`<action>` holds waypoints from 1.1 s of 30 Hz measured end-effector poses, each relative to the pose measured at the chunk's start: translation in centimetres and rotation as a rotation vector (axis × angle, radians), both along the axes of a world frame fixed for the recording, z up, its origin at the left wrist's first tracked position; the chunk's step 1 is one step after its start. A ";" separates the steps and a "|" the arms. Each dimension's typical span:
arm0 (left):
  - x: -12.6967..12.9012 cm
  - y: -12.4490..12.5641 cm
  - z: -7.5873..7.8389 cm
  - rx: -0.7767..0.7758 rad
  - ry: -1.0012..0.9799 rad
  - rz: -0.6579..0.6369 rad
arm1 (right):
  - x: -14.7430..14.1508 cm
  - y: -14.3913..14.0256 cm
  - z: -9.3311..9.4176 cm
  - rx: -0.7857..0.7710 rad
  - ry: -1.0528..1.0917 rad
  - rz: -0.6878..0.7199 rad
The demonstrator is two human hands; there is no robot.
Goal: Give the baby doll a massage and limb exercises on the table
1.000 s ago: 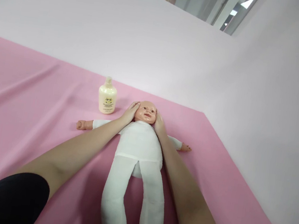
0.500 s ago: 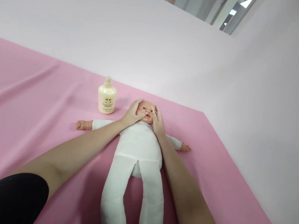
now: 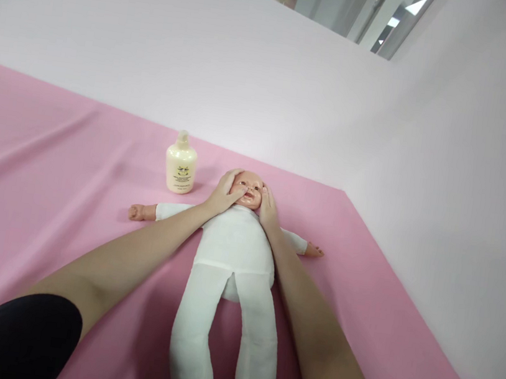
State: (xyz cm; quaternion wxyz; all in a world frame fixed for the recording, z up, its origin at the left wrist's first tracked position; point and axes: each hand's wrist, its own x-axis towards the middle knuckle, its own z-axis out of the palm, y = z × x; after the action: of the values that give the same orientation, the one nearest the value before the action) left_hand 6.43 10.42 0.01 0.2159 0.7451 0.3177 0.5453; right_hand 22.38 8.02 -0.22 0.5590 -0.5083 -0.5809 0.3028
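A baby doll [image 3: 236, 244] with a white cloth body lies on its back, head away from me, arms spread to both sides. My left hand [image 3: 224, 195] cups the left side of its head, with the thumb resting across the cheek near the mouth. Against the other side of the head, my right hand [image 3: 269, 210] is pressed, fingers along the cheek. The doll's eyes, nose and mouth show between my hands. Part of its head's sides is hidden under my palms and fingers.
A cream-coloured lotion bottle [image 3: 180, 170] stands upright left of the doll's head. Pink cloth [image 3: 73, 158] with a few creases covers the surface beneath. White walls [image 3: 248, 88] rise behind and to the right, with a window [image 3: 335, 3] at the top.
My right thumb has moved off the doll's face toward the side of the head, so more of its mouth and cheek shows. The doll and bottle stay in place.
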 end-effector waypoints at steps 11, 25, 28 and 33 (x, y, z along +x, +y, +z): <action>0.1 0.1 0.1 -0.028 -0.023 -0.008 | -0.2 -0.4 0.3 0.006 0.005 0.108; 0.0 0.1 0.0 0.009 0.021 0.009 | 0.0 0.0 -0.1 0.023 -0.055 0.078; 0.0 0.2 0.0 0.024 0.030 0.006 | -0.1 -0.4 0.1 0.028 -0.068 0.089; 0.1 0.1 0.1 0.026 0.034 0.010 | -0.1 -0.2 0.0 0.010 -0.054 0.082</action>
State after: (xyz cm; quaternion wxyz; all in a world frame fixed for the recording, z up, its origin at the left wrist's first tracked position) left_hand 6.49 10.52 0.10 0.1980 0.7554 0.3180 0.5377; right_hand 22.32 7.82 -0.22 0.5327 -0.4892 -0.6176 0.3090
